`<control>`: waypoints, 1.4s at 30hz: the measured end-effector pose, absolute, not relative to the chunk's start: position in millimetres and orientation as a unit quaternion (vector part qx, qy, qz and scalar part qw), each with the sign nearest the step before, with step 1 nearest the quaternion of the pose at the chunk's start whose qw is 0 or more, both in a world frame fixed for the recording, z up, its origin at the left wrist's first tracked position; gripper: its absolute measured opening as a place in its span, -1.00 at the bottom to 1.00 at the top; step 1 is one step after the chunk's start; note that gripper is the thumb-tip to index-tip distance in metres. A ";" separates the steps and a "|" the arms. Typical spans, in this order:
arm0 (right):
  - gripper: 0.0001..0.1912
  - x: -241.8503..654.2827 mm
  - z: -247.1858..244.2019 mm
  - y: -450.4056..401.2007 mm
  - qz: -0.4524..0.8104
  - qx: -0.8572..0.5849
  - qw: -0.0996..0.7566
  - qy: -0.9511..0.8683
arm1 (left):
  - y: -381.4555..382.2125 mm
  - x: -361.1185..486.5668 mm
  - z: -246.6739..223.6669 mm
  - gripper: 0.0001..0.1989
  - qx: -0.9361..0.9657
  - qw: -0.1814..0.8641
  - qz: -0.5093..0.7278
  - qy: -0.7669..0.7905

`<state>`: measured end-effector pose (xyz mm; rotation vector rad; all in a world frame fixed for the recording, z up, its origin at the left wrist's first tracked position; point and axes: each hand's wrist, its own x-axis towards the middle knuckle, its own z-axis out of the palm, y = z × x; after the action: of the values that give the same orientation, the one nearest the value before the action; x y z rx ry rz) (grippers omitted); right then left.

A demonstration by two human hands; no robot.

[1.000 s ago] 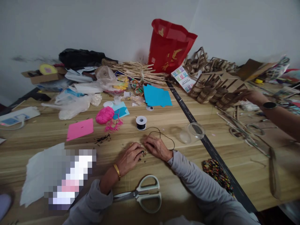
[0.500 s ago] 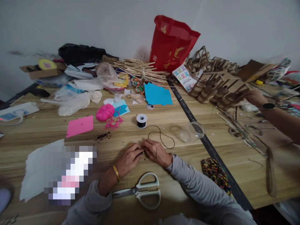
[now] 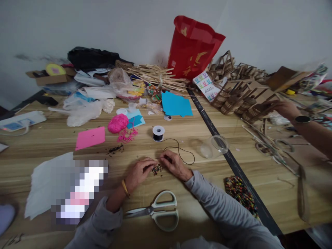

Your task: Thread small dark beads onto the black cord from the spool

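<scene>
A small pile of multicoloured beads (image 3: 157, 169) lies on the wooden table between my hands. My left hand (image 3: 140, 172) is closed beside the pile, thumb and fingers together at its edge; what they pinch is too small to make out. On the other side my right hand (image 3: 176, 166) pinches the end of a thin black cord (image 3: 178, 145), whose tip pokes out toward my left fingers. The cord loops back to a white spool (image 3: 158, 133) standing beyond my hands. Nearer me lie scissors (image 3: 153, 210) with pale handles, blades pointing left.
Strung multicoloured beads (image 3: 240, 193) lie at the right by the dark strip (image 3: 207, 121). A clear round container (image 3: 220, 144) stands beyond. Another person's hand (image 3: 285, 109) touches small woven baskets (image 3: 229, 104). Pink yarn (image 3: 118, 123) and black snippets (image 3: 114, 149) lie left.
My hands have drawn apart, the left moving left and the right slightly right, uncovering the bead pile. The view has shifted slightly. The other person's hand stays at the baskets.
</scene>
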<state>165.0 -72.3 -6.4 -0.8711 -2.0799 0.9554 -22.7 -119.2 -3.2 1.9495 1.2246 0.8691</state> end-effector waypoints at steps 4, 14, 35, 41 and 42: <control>-0.87 167.1 -13.4 -64.7 0.420 -0.367 0.405 -0.725 | -119.2 -22.9 0.1 -0.80 0.733 0.332 0.338 0.488; -0.88 170.1 -17.7 -59.8 0.385 -0.372 0.439 -0.722 | -115.9 -20.7 1.3 -0.82 0.717 0.324 0.333 0.520; -0.88 169.7 -13.2 -62.8 0.303 -0.329 0.379 -0.810 | -124.1 -36.7 23.1 -0.89 0.757 0.295 0.141 0.565; -0.87 170.0 -14.1 -63.7 0.290 -0.329 0.345 -0.830 | -123.4 -36.1 19.6 -0.88 0.772 0.269 0.157 0.554; -0.87 170.1 -14.0 -63.8 0.287 -0.328 0.338 -0.834 | -123.3 -36.6 19.1 -0.88 0.771 0.272 0.167 0.551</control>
<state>170.1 -63.8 -14.0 -0.8555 -2.1723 0.7480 -36.6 -123.3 19.1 2.0750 1.4833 0.4488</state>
